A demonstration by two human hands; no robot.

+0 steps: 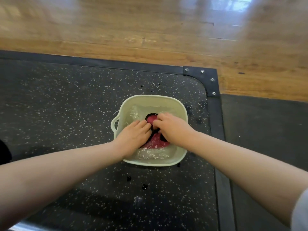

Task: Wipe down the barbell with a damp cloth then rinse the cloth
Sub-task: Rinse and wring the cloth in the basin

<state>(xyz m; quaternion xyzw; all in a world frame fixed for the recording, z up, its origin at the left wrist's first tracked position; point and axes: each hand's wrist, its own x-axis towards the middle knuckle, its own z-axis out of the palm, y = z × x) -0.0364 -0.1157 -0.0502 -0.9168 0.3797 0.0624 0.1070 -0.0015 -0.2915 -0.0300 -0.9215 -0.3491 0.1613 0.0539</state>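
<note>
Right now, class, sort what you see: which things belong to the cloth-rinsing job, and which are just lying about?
Part of the job:
red cloth, under water
water
pale green basin
left hand and right hand, both gripping the cloth

Just lying about:
speckled mat
bolted corner bracket
wooden floor
dark drops on the mat

You look down on a rubber mat [58, 105] and wooden floor [116, 34].
It is black, white-speckled, edged by a black frame [215, 117] with bolts [202, 71] at its corner; pale glare [230, 5] on the far boards.
</note>
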